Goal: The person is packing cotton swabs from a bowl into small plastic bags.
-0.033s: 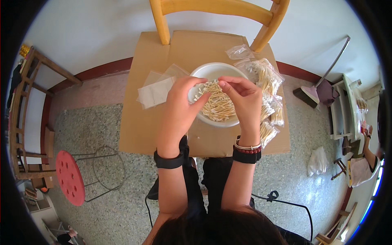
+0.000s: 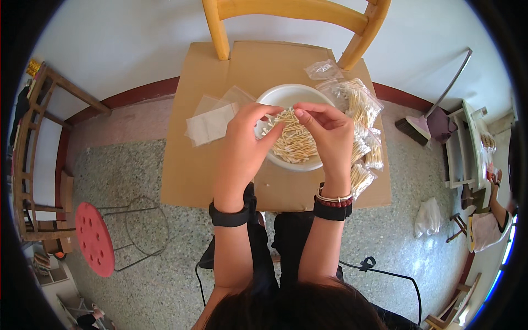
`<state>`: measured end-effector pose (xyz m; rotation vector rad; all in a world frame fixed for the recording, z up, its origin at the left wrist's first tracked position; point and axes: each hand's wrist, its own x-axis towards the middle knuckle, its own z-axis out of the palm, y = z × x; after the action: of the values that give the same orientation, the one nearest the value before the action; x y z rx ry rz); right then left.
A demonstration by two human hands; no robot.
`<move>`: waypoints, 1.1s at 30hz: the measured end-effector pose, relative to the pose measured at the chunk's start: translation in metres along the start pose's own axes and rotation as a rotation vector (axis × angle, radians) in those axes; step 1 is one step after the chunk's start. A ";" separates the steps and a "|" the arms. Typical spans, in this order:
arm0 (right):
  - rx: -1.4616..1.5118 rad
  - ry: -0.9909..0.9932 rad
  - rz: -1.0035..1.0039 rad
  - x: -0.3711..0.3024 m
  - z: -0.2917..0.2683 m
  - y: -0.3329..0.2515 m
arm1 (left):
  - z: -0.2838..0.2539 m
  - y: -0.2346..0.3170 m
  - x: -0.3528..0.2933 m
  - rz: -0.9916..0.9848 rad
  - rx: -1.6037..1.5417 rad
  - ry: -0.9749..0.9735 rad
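A white bowl (image 2: 294,89) full of cotton swabs (image 2: 297,144) stands on a sheet of cardboard (image 2: 212,175). Above its left part my left hand (image 2: 245,137) is curled, thumb and forefinger bent around a small cluster of cotton swabs with white tips. My right hand (image 2: 329,129) hovers over the bowl's right side, its thumb and forefinger pinched together at the upper end of that cluster. What this pinch holds is too small to make out. Clear plastic bags (image 2: 212,124) lie left of the bowl. Filled bags of cotton swabs (image 2: 360,113) are piled to its right.
The cardboard lies on the seat of a wooden chair, its backrest (image 2: 291,14) at the far side. A red stool (image 2: 94,239) stands at left, a broom (image 2: 415,129) at right. A black cable (image 2: 393,272) runs across the floor. Another person's arm (image 2: 498,201) shows at far right.
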<state>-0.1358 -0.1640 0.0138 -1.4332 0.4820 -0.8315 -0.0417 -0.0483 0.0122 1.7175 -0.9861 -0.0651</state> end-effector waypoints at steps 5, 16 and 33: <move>0.038 -0.059 -0.056 0.000 0.002 -0.008 | 0.002 0.009 0.005 -0.055 -0.094 0.016; 0.119 -0.108 -0.107 0.000 0.005 -0.008 | 0.001 0.013 0.006 -0.035 -0.154 -0.002; 0.233 -0.155 -0.098 -0.002 -0.005 -0.005 | -0.008 0.011 0.007 -0.099 -0.937 0.041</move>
<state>-0.1412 -0.1656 0.0177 -1.3004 0.1913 -0.8181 -0.0397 -0.0476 0.0275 0.8910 -0.6661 -0.4766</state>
